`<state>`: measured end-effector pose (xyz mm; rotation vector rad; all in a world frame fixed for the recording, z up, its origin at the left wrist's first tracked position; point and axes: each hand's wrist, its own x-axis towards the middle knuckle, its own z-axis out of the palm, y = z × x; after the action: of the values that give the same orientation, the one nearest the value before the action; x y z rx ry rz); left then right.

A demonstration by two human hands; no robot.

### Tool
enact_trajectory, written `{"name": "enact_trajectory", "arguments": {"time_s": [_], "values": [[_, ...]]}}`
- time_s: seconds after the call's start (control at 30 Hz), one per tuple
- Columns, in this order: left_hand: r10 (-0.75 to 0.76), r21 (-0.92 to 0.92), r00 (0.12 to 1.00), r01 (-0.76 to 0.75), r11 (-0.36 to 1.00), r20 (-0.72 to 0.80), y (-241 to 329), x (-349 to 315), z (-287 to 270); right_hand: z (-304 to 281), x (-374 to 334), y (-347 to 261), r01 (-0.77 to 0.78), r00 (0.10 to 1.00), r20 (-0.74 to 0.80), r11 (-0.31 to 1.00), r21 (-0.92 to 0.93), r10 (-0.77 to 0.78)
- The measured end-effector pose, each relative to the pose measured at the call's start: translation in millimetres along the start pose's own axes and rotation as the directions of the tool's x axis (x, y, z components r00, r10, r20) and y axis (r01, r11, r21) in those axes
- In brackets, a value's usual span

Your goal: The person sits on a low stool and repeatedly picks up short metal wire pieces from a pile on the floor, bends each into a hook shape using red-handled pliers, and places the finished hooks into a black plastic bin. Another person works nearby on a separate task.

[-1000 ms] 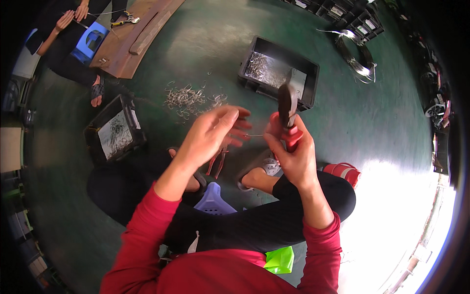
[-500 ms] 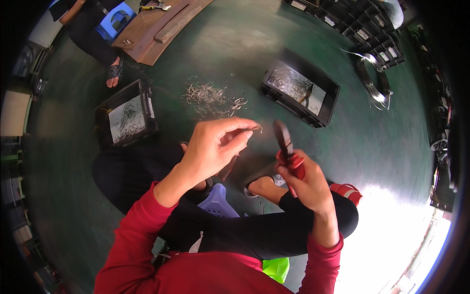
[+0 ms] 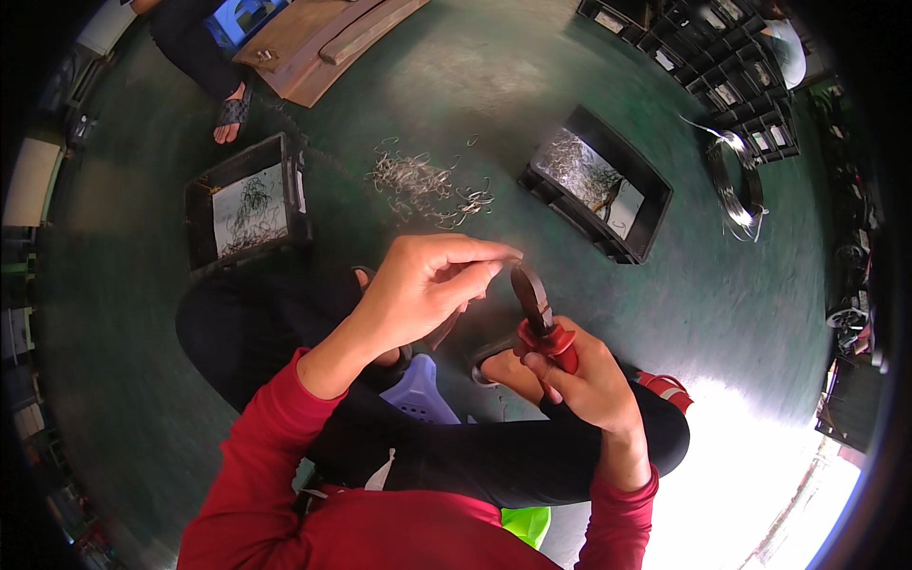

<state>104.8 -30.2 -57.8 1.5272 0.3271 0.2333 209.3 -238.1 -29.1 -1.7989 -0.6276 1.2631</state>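
My left hand [image 3: 404,290] is closed in a pinch, thumb and forefinger stretched to the right. A small wire hook is at its fingertips, mostly hidden now; its bent end showed a moment ago. Wrapped in my right hand [image 3: 598,389] are pliers [image 3: 532,294] with dark jaws and red handles. The jaws point up and lie right beside the left fingertips; whether they touch the hook I cannot tell. Beyond my hands, a loose pile of wire hooks [image 3: 413,179] is spread on the green floor.
Black crates holding wire pieces stand at left [image 3: 297,195] and right [image 3: 657,211]. A wire coil [image 3: 739,185] lies far right, near stacked black crates [image 3: 731,71]. A brown board [image 3: 299,52] and another person's foot [image 3: 231,114] are at far left. My legs are below.
The pliers in my right hand have moved left, their jaws now close to my left fingertips. My left hand has shifted slightly right and still pinches. The view has tilted a little.
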Motion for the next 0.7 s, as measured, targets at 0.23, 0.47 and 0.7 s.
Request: {"name": "enact_trajectory", "arguments": {"time_s": [0.23, 0.47, 0.7], "values": [[-0.079, -0.075, 0.994, 0.084, 0.994, 0.072, 0.4, 1.0, -2.9, -0.4, -0.9, 0.8, 0.009, 1.000, 0.005, 1.000, -0.003, -0.009], [-0.139, -0.117, 0.986, 0.150, 0.982, 0.097, 2.1, 1.5, -2.7, 0.0, -2.1, 2.3, 0.008, 1.000, -0.001, 1.000, 0.006, -0.008], [-0.182, -0.092, 0.979, 0.191, 0.977, 0.095, 4.6, 1.0, -1.5, 0.1, -2.8, 0.9, -0.023, 0.998, -0.052, 0.997, -0.080, 0.019]]}}
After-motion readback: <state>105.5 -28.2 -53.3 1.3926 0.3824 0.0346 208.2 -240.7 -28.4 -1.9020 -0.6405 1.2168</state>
